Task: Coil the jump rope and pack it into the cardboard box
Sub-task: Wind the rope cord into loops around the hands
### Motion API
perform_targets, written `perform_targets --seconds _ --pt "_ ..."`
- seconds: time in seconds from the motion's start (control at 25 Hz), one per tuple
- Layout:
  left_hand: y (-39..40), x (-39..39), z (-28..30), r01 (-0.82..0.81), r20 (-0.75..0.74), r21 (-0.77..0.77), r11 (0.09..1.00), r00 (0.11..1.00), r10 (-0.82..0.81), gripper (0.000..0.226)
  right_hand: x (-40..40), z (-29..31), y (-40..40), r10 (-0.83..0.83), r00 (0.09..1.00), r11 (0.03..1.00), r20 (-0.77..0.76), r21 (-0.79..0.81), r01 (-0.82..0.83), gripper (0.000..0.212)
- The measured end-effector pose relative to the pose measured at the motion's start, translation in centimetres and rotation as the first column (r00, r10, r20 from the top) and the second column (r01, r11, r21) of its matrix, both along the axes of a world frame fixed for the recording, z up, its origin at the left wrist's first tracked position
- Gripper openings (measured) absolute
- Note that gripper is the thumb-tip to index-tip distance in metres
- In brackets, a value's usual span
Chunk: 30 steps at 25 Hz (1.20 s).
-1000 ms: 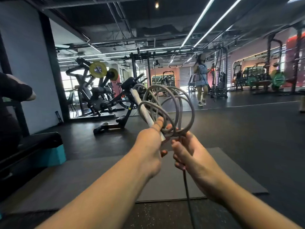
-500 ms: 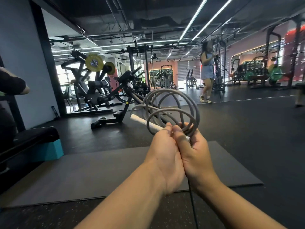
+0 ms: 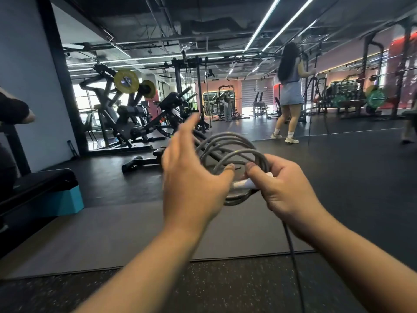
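Grey jump rope [image 3: 228, 152] up in the air in front of the person, gathered into several springy loops that fan apart rather than lie flat — that looks like a stiff, light, rubbery cord that wants to uncoil, so the place to hold it is where all the turns cross, pinched tight together with the white handle [image 3: 244, 183]. And that's where the right hand [image 3: 285, 190] is, fingers and thumb closed around the bundle and handle at the coil's lower right edge, wrist bent slightly inward. A dark tail of rope [image 3: 293, 256] hangs from under that hand toward the floor, so there's more to wind, I'd judge. The left hand [image 3: 191, 184] is spread wide, palm facing away, fingers fanned over the left side of the loops, its thumb tip just touching or beside a strand; hard to tell which. Below lies a grey floor mat [image 3: 112, 236]. No cardboard box in sight.
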<state>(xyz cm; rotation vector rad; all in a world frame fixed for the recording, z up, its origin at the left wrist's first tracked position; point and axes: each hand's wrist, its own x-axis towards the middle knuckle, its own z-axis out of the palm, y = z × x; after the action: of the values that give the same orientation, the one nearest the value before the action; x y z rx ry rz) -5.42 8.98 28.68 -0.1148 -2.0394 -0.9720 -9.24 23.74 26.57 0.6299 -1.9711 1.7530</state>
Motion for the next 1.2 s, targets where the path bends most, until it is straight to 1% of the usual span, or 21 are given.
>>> perform_targets --seconds 0.04,0.08,0.12,0.16,0.2,0.28,0.32,0.36,0.44,0.52,0.6,0.64,0.72,0.8,0.88,0.92,1.0,1.04,1.08,1.16,1.2 --pt "-0.8 -0.6 1.1 0.079 0.073 -0.145 0.986 0.995 -0.069 0.077 0.1 0.3 0.3 0.026 1.000 0.998 0.000 0.059 -0.025 0.017" --pt "-1.5 -1.2 2.0 0.226 0.191 -0.125 0.966 0.961 -0.200 0.064 0.3 0.6 0.6 0.048 0.999 0.996 0.017 0.080 -0.049 0.016" --pt "-1.8 -1.7 2.5 0.377 0.281 0.004 0.926 0.889 -0.363 0.049 0.2 0.8 0.9 0.061 0.998 0.995 0.026 0.077 -0.062 0.016" --pt "-2.2 -2.0 2.5 0.475 0.322 0.141 0.869 0.807 -0.494 0.034 0.3 0.9 1.1 0.056 0.998 0.996 0.033 0.066 -0.058 0.017" --pt "-2.3 -1.9 2.3 0.532 0.342 0.254 0.808 0.732 -0.590 0.024 0.2 1.0 1.4 0.061 0.997 0.997 0.040 0.043 -0.063 0.018" --pt "-2.1 -1.5 1.3 0.607 0.378 0.377 0.699 0.588 -0.715 0.017 0.3 1.0 1.7 0.082 0.994 0.997 0.076 -0.021 -0.080 0.020" --pt "-2.0 -1.2 0.9 0.629 0.401 0.398 0.668 0.535 -0.743 0.022 0.4 1.0 1.7 0.077 0.992 0.997 0.096 -0.034 -0.074 0.020" --pt "-1.8 -1.1 0.8 0.639 0.433 0.386 0.666 0.512 -0.742 0.033 0.1 0.9 1.8 0.063 0.992 0.998 0.109 -0.029 -0.061 0.021" --pt "-1.7 -1.4 0.7 0.626 0.499 0.328 0.707 0.521 -0.693 0.046 0.1 0.6 1.8 0.039 0.992 0.999 0.122 -0.009 -0.038 0.020" --pt "-1.4 -1.2 0.7 0.601 0.533 0.266 0.753 0.559 -0.635 0.041 -0.1 0.5 1.9 0.023 0.992 1.000 0.126 -0.001 -0.023 0.017" --pt "-0.9 -0.9 0.2 0.585 0.490 0.242 0.774 0.615 -0.618 0.038 -0.2 0.9 2.1 0.032 0.991 0.999 0.127 -0.005 -0.032 0.010" --pt "-0.6 -0.8 0.0 0.578 0.444 0.274 0.768 0.632 -0.635 0.037 -0.1 1.4 2.1 0.037 0.991 0.999 0.132 -0.001 -0.037 0.006" --pt "-0.2 -0.8 -0.5 0.553 0.345 0.405 0.728 0.645 -0.682 0.036 -0.2 2.0 2.2 0.063 0.980 0.997 0.189 0.022 -0.069 0.022" --pt "0.0 -0.8 -0.9 0.512 0.278 0.508 0.692 0.664 -0.695 0.038 0.2 2.1 2.4 0.125 0.943 0.987 0.307 0.059 -0.150 0.035" --pt "0.3 -0.7 -1.4 0.499 0.246 0.521 0.693 0.689 -0.681 0.038 0.8 1.5 2.6 0.176 0.905 0.963 0.387 0.124 -0.240 0.046" --pt "0.3 -0.6 -1.7 0.509 0.234 0.509 0.694 0.694 -0.681 0.036 1.1 1.3 2.6 0.184 0.902 0.955 0.391 0.146 -0.258 0.045" --pt "0.3 -0.4 -2.0 0.529 0.216 0.494 0.691 0.694 -0.686 0.033 1.6 1.4 2.7 0.161 0.931 0.960 0.326 0.167 -0.224 0.031" --pt "0.3 -0.5 -2.1 0.530 0.220 0.462 0.711 0.708 -0.671 0.032 1.5 1.3 2.9 0.135 0.952 0.965 0.273 0.181 -0.189 0.030" --pt "0.2 -0.4 -2.1 0.511 0.255 0.386 0.768 0.741 -0.622 0.028 1.2 1.3 3.1 0.099 0.971 0.967 0.218 0.210 -0.146 0.033" --pt "-0.1 -0.3 -1.8 0.395 0.410 0.150 0.906 0.810 -0.420 0.020 1.1 1.5 3.6 0.034 0.991 0.943 0.127 0.323 -0.074 0.037" --pt "-0.1 -0.1 -1.7 0.315 0.464 0.067 0.947 0.830 -0.309 0.023 1.3 1.7 3.6 0.021 0.995 0.909 0.102 0.412 -0.061 0.038"
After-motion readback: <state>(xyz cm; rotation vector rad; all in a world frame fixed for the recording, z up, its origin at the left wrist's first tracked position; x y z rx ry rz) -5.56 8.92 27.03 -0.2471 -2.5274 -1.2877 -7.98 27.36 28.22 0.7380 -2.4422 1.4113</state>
